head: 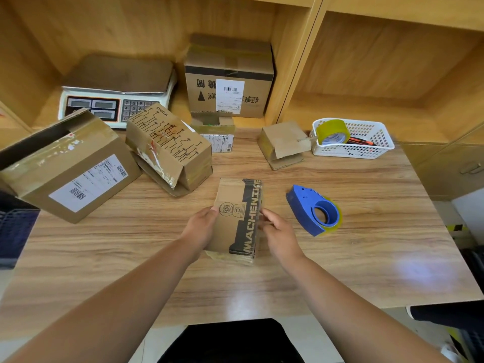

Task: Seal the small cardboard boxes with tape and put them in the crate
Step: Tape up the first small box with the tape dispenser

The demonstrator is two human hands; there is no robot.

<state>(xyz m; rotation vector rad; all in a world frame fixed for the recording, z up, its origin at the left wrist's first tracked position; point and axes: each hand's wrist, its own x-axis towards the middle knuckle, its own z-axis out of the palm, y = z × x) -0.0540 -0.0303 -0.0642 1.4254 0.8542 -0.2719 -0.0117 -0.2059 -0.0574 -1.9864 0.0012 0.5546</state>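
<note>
The wide wood-grain desk (366,258) carries everything. At its left edge, a large brown cardboard box with a white shipping label (65,166) lies tilted above a dark blue crate (15,231). Just beside it sits a brown box printed with black circuit lines (170,148), flap open. The small brown cardboard box with a black printed band (239,218) lies at the desk's middle, held between both hands. The blue plastic tape dispenser (313,210) rests near its right. The left hand (200,226) has its grip on the box's left side and the right hand (279,231) has its grip on the right edge.
</note>
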